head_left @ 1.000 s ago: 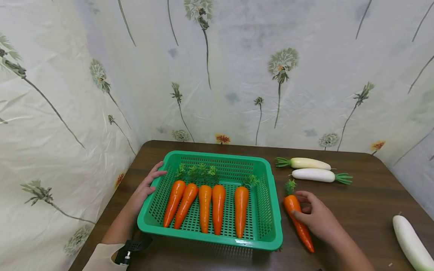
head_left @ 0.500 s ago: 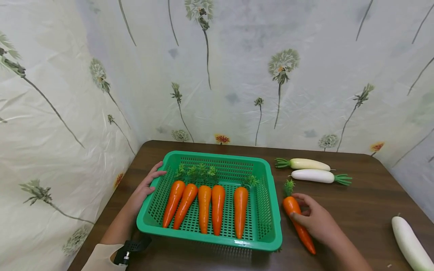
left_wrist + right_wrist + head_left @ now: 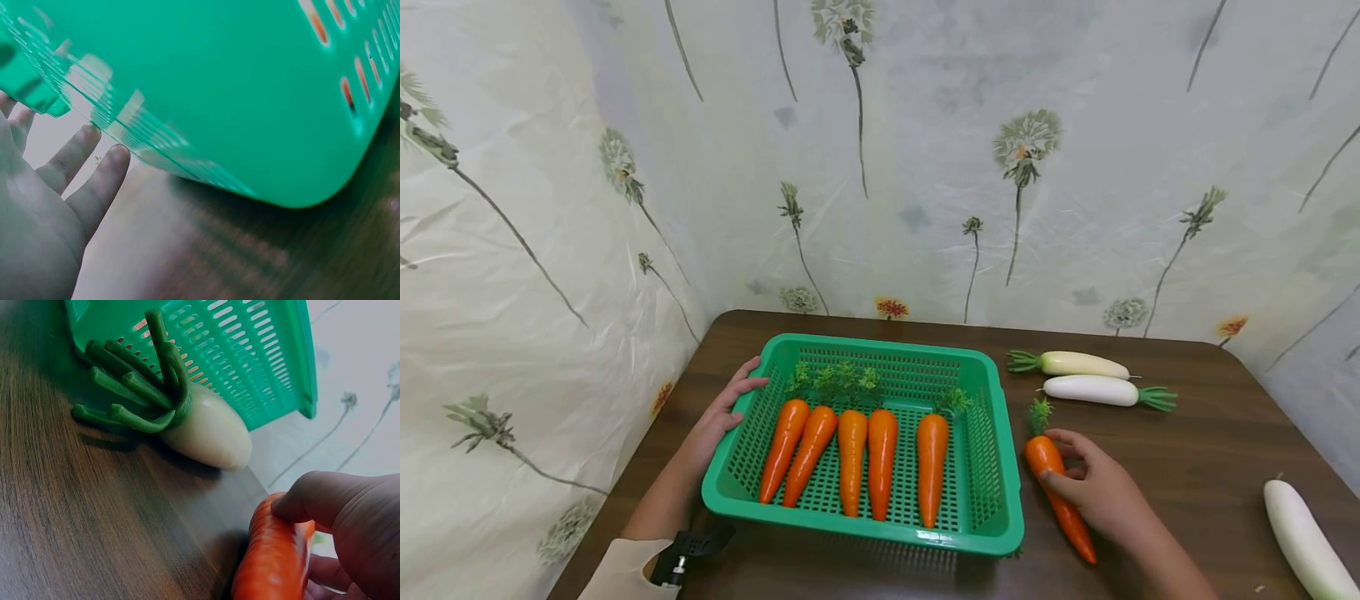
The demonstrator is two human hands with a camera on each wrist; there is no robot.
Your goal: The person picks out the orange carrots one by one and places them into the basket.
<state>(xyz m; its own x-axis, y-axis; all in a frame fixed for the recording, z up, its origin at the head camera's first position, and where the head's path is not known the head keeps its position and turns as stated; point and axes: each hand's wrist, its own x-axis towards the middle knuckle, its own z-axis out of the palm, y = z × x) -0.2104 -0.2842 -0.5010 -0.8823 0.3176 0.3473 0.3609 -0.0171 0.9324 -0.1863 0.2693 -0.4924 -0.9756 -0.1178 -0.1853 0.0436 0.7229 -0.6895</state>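
A green perforated plastic basket (image 3: 955, 542) stands on the table with several orange carrots (image 3: 851, 467) in a row inside, leafy tops toward the back. My left hand (image 3: 718, 421) lies along its left side, fingers extended and fingertips at the wall, as the left wrist view also shows. To the right of the basket, my right hand (image 3: 1101, 492) grips another carrot (image 3: 1073, 529), thumb on one side and fingers on the other. This carrot's green top (image 3: 1039, 415) points away from me. In the right wrist view, its orange body (image 3: 272, 569) is close over the tabletop.
Two white radishes (image 3: 1084, 364) (image 3: 1092, 390) with green stems lie at the back right of the brown wooden table (image 3: 1195, 467). Another white radish (image 3: 1303, 529) is at the far right. A stubby radish (image 3: 212, 428) sits beside the basket, mostly hidden from the head view.
My right hand has shifted very slightly toward me with the carrot in its grip. The left hand and the basket stay practically where they were.
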